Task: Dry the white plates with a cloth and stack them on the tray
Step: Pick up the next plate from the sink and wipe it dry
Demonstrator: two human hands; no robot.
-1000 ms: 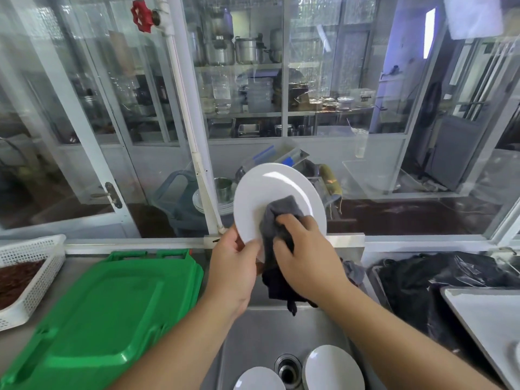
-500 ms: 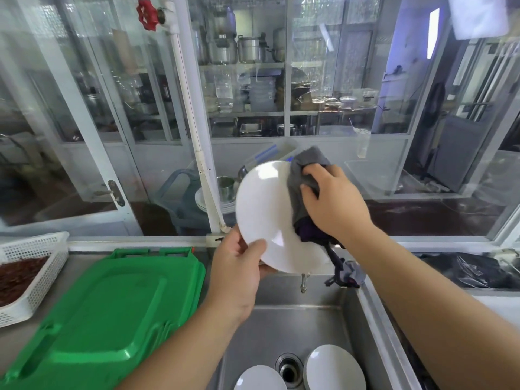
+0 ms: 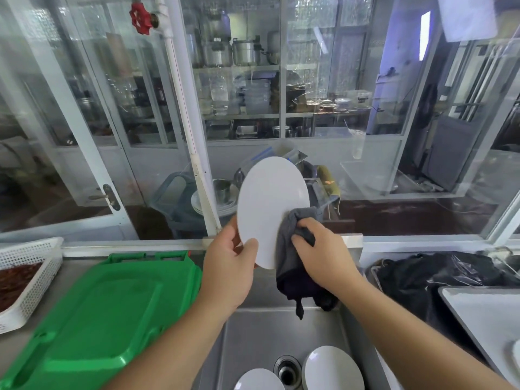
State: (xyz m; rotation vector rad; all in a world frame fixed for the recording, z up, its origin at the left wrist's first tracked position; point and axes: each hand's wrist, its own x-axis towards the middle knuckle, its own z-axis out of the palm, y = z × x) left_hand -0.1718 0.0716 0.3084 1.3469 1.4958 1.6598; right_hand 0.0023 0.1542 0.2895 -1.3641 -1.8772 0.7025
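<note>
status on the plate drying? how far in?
Done: hard to confirm; the white tray at right shows only a sliver of something white at the frame edge. In hand: the left hand grips one white plate by its lower rim over the sink, while the right hand presses a grey cloth to it. Left: two plates lie in the sink by the drain.
</note>
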